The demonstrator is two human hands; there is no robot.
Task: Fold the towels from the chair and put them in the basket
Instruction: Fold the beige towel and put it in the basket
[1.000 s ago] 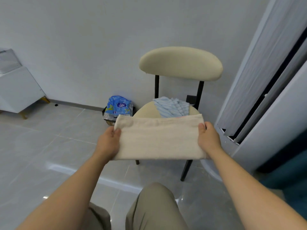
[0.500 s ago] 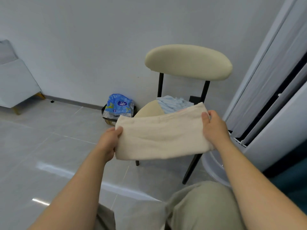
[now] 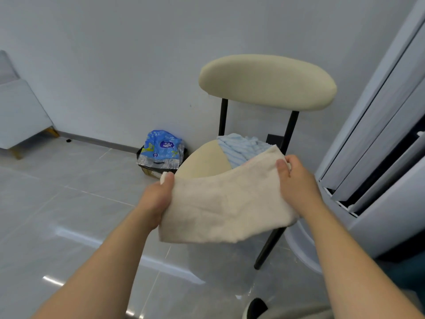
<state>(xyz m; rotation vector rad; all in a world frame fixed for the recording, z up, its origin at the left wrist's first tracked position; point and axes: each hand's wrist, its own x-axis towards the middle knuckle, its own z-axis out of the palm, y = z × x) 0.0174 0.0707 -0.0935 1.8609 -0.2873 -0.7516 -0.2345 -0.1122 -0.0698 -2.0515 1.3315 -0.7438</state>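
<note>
Head view shows the beige towel (image 3: 225,203), folded to a long band, held in the air just in front of the chair (image 3: 266,81) by both ends. The left hand (image 3: 156,199) pinches the left end, thumb on the near face, with its fingers hidden behind the cloth. The right hand (image 3: 296,180) grips the right end the same way, thumb across the front.

1 second ago the band was stretched flat and level. Now its right end sits higher than the left and the top edge sags between the hands, so the tension is gone. That likely means the next fold, end to end, is starting.

On the chair, behind the held band, lies 1 striped towel (image 3: 243,148), bunched and unfolded. Left of the chair, low down, stands the dark basket (image 3: 147,169) with a blue packet (image 3: 162,146) in or on it. At least 2 towels are not yet in the basket.
</note>
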